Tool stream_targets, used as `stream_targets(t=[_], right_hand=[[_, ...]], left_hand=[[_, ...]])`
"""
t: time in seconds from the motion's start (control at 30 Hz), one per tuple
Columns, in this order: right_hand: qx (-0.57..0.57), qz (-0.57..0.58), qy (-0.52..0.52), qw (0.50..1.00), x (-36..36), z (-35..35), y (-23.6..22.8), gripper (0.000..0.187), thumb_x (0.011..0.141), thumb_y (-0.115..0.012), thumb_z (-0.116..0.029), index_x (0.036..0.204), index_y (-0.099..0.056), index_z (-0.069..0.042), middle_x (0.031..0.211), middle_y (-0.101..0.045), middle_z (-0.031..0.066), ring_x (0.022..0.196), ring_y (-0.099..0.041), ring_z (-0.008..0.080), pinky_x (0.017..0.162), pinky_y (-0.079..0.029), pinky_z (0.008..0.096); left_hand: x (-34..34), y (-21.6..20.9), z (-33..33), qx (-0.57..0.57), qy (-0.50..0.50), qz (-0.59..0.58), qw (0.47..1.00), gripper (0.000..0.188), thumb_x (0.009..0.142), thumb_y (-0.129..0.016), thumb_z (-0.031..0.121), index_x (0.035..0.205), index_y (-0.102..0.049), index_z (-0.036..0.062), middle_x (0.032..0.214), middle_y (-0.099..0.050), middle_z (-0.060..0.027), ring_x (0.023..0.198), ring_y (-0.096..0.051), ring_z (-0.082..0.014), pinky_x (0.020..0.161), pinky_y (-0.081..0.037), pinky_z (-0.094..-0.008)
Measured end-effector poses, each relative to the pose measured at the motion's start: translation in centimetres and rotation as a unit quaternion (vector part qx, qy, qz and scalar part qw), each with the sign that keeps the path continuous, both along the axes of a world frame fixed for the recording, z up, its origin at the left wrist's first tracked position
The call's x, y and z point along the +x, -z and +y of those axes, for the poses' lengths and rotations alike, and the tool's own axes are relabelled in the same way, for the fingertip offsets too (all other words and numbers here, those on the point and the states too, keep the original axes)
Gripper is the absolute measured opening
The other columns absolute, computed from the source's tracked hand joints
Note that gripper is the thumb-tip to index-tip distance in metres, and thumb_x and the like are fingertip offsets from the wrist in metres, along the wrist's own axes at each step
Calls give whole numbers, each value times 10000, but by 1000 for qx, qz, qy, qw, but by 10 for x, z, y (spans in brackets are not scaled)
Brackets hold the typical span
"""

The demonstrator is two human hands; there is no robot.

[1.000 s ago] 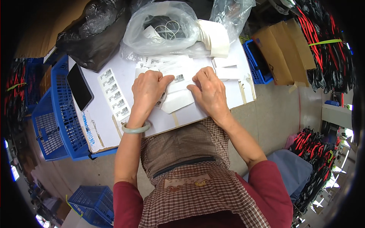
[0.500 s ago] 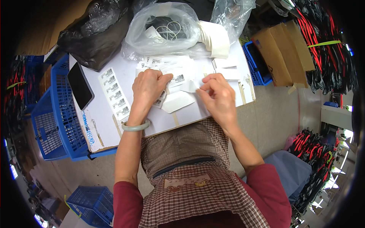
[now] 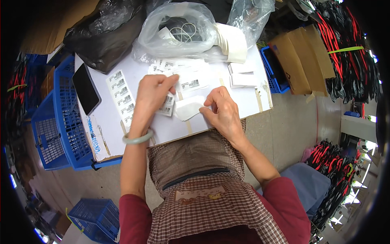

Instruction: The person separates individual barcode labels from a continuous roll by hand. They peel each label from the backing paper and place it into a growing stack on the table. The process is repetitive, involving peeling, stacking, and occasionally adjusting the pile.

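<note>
My left hand (image 3: 153,94) is closed over the labels, thumb and forefinger together at the left edge of a white barcode label (image 3: 190,83). What they pinch, if anything, is hidden. Below that hand another barcode label (image 3: 166,107) sticks out. My right hand (image 3: 223,110) has its thumb and forefinger pinched at the right edge of a blank white paper piece (image 3: 189,109) near the table's front edge. Behind both hands lies a loose pile of barcode labels (image 3: 165,64). A strip of barcode labels (image 3: 121,95) lies left of my left hand.
A dark phone (image 3: 86,88) lies at the table's left, beside a blue crate (image 3: 73,110). At the back are a clear plastic bag (image 3: 148,46) with white cord, a stack of cream tags (image 3: 235,42) and a black bag (image 3: 101,49). White cards (image 3: 243,80) lie right.
My right hand has moved nearer and left, to the blank paper piece. My left hand has shifted slightly left, showing more of the label under it.
</note>
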State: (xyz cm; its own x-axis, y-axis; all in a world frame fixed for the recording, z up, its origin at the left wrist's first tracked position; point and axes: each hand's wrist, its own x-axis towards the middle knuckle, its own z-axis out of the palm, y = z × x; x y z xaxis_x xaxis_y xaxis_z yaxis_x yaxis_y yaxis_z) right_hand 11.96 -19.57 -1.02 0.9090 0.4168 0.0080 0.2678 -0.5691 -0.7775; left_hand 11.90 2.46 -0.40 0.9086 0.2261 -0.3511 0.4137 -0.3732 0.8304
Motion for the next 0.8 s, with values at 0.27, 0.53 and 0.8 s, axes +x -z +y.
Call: stream_targets(t=[0.27,0.53,0.8], right_hand=[[205,-92,-145,964,-3,40,-33,259,758,-763,-26,999,-671,-14,984,-656,102,861,-647,227,691,-522,314],[185,190,-143,954,-16,23,-38,146,779,-756,-29,909,-693,-11,947,-677,83,844,-661,172,698,-537,295],[181,28,-83,980,-9,-25,-18,312,726,-764,16,1024,-688,-33,1117,-651,115,1056,-613,270,881,-499,370]], left_hand=[[-60,-39,1,-285,-55,-21,957,352,979,-570,264,1113,-674,-45,832,-689,-68,666,-567,-73,578,-412,-194],[-109,-45,-20,-323,-60,-47,943,188,913,-610,-45,1092,-587,-95,889,-731,-134,824,-707,-148,751,-582,-248],[-154,-5,-30,-145,-88,40,985,243,807,-780,62,942,-615,-54,632,-626,-25,566,-511,-18,513,-428,-207]])
